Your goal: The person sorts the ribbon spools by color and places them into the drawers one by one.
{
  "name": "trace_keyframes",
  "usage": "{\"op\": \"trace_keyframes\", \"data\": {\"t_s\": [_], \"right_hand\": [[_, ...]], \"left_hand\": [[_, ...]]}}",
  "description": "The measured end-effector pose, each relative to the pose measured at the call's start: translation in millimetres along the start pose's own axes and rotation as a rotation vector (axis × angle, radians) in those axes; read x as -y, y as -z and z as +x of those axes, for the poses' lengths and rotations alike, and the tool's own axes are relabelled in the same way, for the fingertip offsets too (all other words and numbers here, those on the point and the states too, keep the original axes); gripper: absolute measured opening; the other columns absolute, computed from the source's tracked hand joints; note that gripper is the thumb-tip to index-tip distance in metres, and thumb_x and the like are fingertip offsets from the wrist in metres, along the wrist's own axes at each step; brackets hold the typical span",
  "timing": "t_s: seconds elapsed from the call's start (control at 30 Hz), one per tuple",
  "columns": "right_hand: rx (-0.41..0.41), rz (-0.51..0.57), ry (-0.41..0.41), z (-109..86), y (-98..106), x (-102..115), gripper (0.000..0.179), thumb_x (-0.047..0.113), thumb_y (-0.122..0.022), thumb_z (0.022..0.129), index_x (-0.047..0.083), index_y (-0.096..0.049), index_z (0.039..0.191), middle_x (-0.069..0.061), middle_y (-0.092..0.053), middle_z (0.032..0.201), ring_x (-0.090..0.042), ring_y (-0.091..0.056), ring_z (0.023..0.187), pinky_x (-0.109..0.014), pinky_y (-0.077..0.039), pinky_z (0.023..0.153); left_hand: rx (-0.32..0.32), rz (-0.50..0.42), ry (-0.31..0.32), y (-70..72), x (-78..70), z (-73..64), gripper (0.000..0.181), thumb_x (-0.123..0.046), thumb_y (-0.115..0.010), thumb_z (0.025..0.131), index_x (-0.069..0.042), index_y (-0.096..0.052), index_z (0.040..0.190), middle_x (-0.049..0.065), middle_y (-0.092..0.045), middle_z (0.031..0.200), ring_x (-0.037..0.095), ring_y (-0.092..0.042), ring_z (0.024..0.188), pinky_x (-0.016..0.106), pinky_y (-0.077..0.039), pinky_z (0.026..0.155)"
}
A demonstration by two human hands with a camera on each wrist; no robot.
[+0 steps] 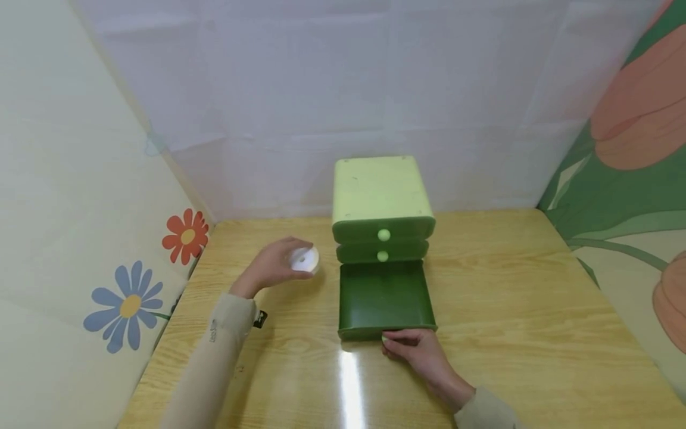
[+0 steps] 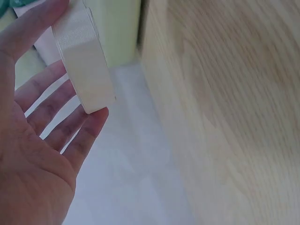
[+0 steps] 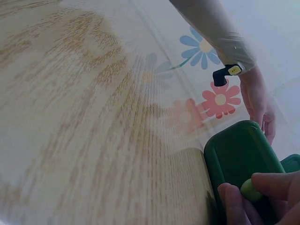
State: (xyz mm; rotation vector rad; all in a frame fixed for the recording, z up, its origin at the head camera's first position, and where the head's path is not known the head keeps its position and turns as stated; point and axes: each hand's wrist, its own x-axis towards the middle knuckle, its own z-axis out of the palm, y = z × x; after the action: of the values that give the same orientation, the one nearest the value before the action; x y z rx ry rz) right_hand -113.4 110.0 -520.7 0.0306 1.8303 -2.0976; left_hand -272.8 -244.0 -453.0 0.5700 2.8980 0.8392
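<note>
A small chest of drawers [image 1: 382,190], pale green on top with dark green drawer fronts, stands on the table. Its bottom drawer [image 1: 383,295] is pulled out, and nothing lies inside. My right hand [image 1: 420,357] pinches that drawer's light green knob [image 3: 251,190] between thumb and fingers. To the left of the chest, my left hand [image 1: 274,263] holds a roll of white ribbon [image 1: 305,261] above the table. The left wrist view shows the roll's cream, finely ribbed edge [image 2: 87,65] between the thumb and fingertips.
The upper two drawers, with round knobs [image 1: 383,235], are closed. The wooden table [image 1: 514,310] meets a white cloth backdrop [image 1: 278,107] behind the chest. Panels with painted flowers [image 1: 130,306] stand at the left and right sides.
</note>
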Motion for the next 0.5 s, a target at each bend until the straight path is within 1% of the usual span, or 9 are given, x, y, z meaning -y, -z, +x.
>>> {"op": "trace_keyframes", "data": {"t_s": [0.07,0.13,0.2,0.37,0.43,0.5], "right_hand": [[0.000,0.005,0.000,-0.1,0,0,0.032,-0.007,-0.071,0.092,-0.017,-0.063,0.121,-0.030,-0.072,0.113,-0.019,-0.077,0.091,-0.031,-0.064,0.087],[-0.001,0.010,0.000,0.0,0,-1,0.032,-0.007,-0.071,0.091,-0.018,-0.063,0.121,-0.031,-0.072,0.113,-0.018,-0.077,0.090,-0.031,-0.064,0.087],[-0.005,0.012,0.002,0.3,1,-1,0.032,-0.007,-0.071,0.091,-0.018,-0.063,0.121,-0.030,-0.072,0.113,-0.018,-0.077,0.090,-0.030,-0.064,0.087],[-0.012,0.016,0.007,1.4,1,-2,0.032,-0.007,-0.072,0.092,-0.017,-0.064,0.121,-0.029,-0.073,0.113,-0.017,-0.077,0.089,-0.030,-0.064,0.087],[-0.011,0.017,0.004,1.8,1,-3,0.032,-0.006,-0.072,0.092,-0.017,-0.064,0.121,-0.028,-0.073,0.113,-0.017,-0.077,0.090,-0.031,-0.064,0.087],[-0.012,0.017,0.001,2.3,1,-4,0.032,-0.006,-0.072,0.092,-0.017,-0.065,0.121,-0.028,-0.074,0.113,-0.017,-0.077,0.089,-0.031,-0.064,0.087]], "left_hand": [[0.012,0.009,-0.042,-1.3,-7.5,-4.6,0.073,-0.039,-0.093,0.076,-0.022,-0.064,0.141,0.006,-0.061,0.145,0.032,-0.060,0.125,0.050,-0.054,0.096],[0.031,-0.004,-0.076,-2.4,-15.9,-9.2,0.072,-0.040,-0.093,0.076,-0.024,-0.065,0.140,0.004,-0.062,0.145,0.030,-0.060,0.125,0.047,-0.054,0.094],[0.054,-0.028,-0.113,-3.7,-24.3,-13.0,0.071,-0.039,-0.093,0.075,-0.025,-0.066,0.139,0.002,-0.062,0.144,0.028,-0.060,0.125,0.046,-0.054,0.094],[0.121,-0.077,-0.190,-10.9,-38.8,-18.0,0.069,-0.035,-0.095,0.074,-0.028,-0.067,0.137,-0.006,-0.064,0.141,0.022,-0.059,0.127,0.050,-0.053,0.098],[0.140,-0.084,-0.217,-14.8,-43.1,-19.0,0.068,-0.034,-0.095,0.074,-0.029,-0.068,0.136,-0.007,-0.064,0.141,0.022,-0.059,0.128,0.051,-0.053,0.099],[0.155,-0.091,-0.242,-18.6,-47.5,-19.8,0.067,-0.035,-0.095,0.074,-0.030,-0.068,0.135,-0.007,-0.064,0.142,0.022,-0.058,0.130,0.050,-0.052,0.101]]}}
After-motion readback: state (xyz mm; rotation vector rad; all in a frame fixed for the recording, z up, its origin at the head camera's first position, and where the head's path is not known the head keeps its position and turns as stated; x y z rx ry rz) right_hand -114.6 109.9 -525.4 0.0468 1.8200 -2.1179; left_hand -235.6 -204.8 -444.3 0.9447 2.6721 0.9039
